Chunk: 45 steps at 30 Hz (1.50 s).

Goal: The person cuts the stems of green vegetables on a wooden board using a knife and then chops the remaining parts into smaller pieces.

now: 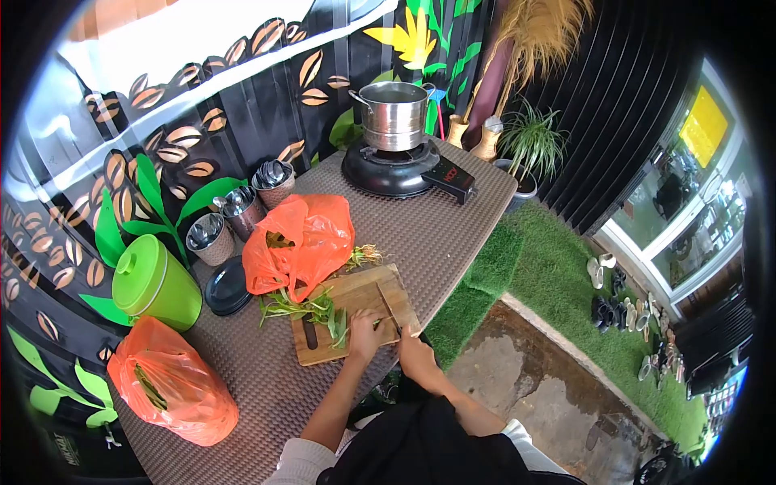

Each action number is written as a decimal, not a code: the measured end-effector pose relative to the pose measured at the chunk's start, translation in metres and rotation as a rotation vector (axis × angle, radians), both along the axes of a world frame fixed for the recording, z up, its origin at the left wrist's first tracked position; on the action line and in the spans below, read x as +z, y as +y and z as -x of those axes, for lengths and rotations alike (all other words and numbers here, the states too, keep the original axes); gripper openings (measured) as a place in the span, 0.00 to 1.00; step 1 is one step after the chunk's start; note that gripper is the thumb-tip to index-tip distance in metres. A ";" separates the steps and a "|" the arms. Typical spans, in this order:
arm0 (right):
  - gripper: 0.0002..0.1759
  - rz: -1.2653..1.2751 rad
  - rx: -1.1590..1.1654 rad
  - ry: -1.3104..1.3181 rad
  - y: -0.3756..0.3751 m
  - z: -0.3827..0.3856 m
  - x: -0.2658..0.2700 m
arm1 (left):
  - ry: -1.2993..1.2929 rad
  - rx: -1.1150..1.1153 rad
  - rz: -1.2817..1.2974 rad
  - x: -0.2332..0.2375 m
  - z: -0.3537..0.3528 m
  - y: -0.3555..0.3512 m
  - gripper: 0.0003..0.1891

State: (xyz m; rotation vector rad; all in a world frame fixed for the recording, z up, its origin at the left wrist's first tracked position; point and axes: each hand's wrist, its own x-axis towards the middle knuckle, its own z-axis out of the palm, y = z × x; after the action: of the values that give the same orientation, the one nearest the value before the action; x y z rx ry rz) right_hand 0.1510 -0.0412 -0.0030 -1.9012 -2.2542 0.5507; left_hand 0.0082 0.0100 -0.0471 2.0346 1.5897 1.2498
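Observation:
A wooden cutting board (360, 287) lies near the table's front edge. Leafy green stems (323, 311) are spread over its left part and beyond its left edge. My left hand (367, 333) rests on the board with its fingers bent over something small at the leaves' right side; what it holds is hidden. A knife (388, 304) points away from me across the right part of the board, its handle in my closed right hand (414, 352). Just behind the board sits an open orange plastic bag (311, 242), with rooted stems (364, 256) sticking out beside it.
A steel pot (395, 117) stands on a black portable stove (388, 174) at the back. Cups of cutlery (242, 212), a dark lid (229, 287), a green container (158, 283) and a full orange bag (178, 388) stand along the left.

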 end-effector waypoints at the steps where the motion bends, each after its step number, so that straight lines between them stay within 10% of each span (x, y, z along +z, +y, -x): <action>1: 0.17 0.001 0.004 -0.001 0.002 0.002 -0.002 | -0.001 0.004 0.001 0.000 0.001 0.000 0.06; 45: 0.20 0.124 -0.075 0.032 0.001 0.022 0.007 | -0.165 0.039 0.092 0.001 0.007 -0.001 0.05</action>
State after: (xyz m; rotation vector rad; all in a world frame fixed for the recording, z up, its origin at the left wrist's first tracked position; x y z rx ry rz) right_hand 0.1292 -0.0406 0.0044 -2.0096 -2.1662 0.7200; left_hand 0.0009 0.0092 -0.0457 1.8036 1.5860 1.2969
